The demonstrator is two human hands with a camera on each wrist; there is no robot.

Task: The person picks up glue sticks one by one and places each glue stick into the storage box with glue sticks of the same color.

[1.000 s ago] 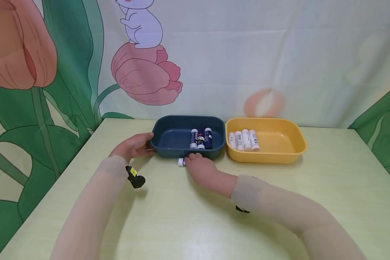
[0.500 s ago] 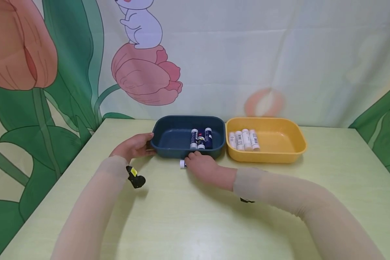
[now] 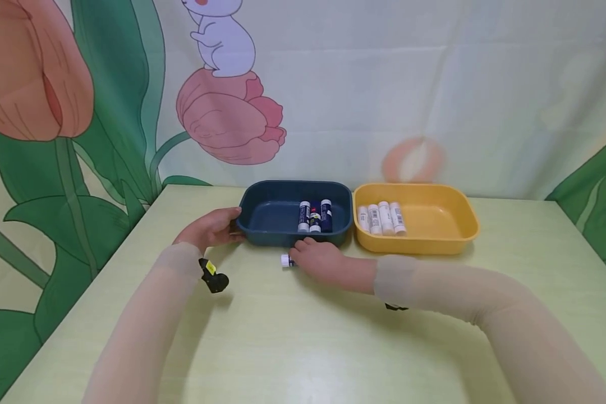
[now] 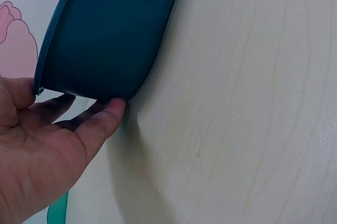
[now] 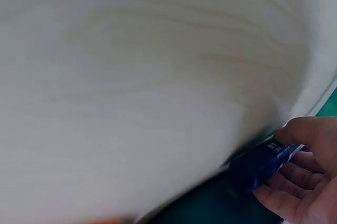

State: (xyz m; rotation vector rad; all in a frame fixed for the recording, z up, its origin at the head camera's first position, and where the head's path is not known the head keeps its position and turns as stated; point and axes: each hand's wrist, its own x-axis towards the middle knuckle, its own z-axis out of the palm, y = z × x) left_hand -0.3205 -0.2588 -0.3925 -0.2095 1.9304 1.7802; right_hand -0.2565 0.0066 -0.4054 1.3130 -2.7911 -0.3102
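In the head view, my left hand [image 3: 213, 229] holds the left end of a dark blue bin [image 3: 265, 238]. The left wrist view has the thumb up at the bin's rim [image 4: 50, 29] and the fingertips [image 4: 117, 105] low against its wall. In front of that bin, my right hand [image 3: 317, 259] grips a dark blue glue stick [image 5: 258, 166] with a white cap [image 3: 285, 260] pointing left. Thumb and fingers lie on either side of its body in the right wrist view; the hand hides most of it in the head view. Three similar glue sticks [image 3: 315, 217] lie inside the blue bin.
A yellow bin [image 3: 434, 246] stands right beside the blue one, with several white sticks [image 3: 384, 217] at its left end. Both are near the back edge of a pale wooden table [image 3: 293, 336]. A printed curtain [image 3: 333, 112] hangs behind.
My right hand has drawn back slightly toward me and to the right with the glue stick, a little away from the bin's front wall. My left hand keeps its hold on the bin.
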